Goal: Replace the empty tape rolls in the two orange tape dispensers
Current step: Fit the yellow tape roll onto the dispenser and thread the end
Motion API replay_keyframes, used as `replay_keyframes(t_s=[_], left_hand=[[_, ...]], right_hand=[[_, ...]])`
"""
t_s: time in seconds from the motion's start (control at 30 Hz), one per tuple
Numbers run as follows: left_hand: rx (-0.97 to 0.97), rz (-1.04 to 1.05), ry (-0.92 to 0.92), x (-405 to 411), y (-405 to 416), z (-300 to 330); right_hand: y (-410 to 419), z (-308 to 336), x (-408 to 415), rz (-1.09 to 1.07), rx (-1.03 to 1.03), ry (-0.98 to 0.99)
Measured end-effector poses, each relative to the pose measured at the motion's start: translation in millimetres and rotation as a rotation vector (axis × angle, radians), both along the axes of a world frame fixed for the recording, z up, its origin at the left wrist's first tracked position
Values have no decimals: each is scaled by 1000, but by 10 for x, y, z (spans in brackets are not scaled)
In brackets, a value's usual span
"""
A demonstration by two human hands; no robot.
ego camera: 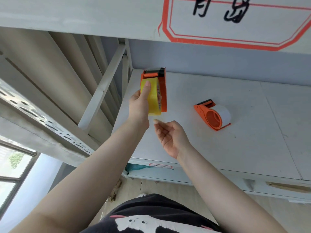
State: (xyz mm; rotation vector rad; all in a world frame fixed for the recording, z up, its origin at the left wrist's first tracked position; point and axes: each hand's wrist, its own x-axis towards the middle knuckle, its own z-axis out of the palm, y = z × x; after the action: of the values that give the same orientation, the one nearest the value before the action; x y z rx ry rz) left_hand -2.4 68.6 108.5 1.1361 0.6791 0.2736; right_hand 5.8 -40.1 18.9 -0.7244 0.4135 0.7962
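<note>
My left hand (139, 102) grips an orange tape dispenser (162, 88) with a yellow tape roll (152, 96) on it, thumb lying along the roll's face, held up above the left end of the white shelf (218, 148). Just below it, my right hand (170, 135) hovers palm up with fingers loosely curled, holding nothing. A second orange tape dispenser (212, 115) lies on its side on the shelf to the right, a white strip wrapped round its hub.
A white upper shelf edge with a red-bordered label (235, 22) runs overhead. Metal frame posts (104, 84) stand to the left of the shelf. A lower shelf with a small label (160, 165) sits beneath, floor below.
</note>
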Motion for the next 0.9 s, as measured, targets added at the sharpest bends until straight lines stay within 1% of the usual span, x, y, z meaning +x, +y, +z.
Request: replay_keyframes(t_s=[0.07,0.17,0.2,0.27,0.37,0.47,0.7,0.9], left_hand=[[10,-18,28,42,-21,-42],[-8,-28,104,117,-58,-106],[-15,-36,121,150,-67,-128],[-3,-73,158,223,-87,-198],[30,-124,241,302,-124,-293],[23,-171,287,356,-175,-416],[9,-169,349,466,-249,-580],[47,-173,422,569,-220,-602]], right_hand=[[22,-12,-2,-7,-52,-39],[52,-93,19,38,-311,-79],[52,-129,30,26,-379,-69],[49,-181,41,-4,-445,-35],[57,-215,42,-11,-478,9],[58,-243,51,-18,-516,27],[-3,-352,72,-16,-541,69],[-15,-362,71,8,-568,59]])
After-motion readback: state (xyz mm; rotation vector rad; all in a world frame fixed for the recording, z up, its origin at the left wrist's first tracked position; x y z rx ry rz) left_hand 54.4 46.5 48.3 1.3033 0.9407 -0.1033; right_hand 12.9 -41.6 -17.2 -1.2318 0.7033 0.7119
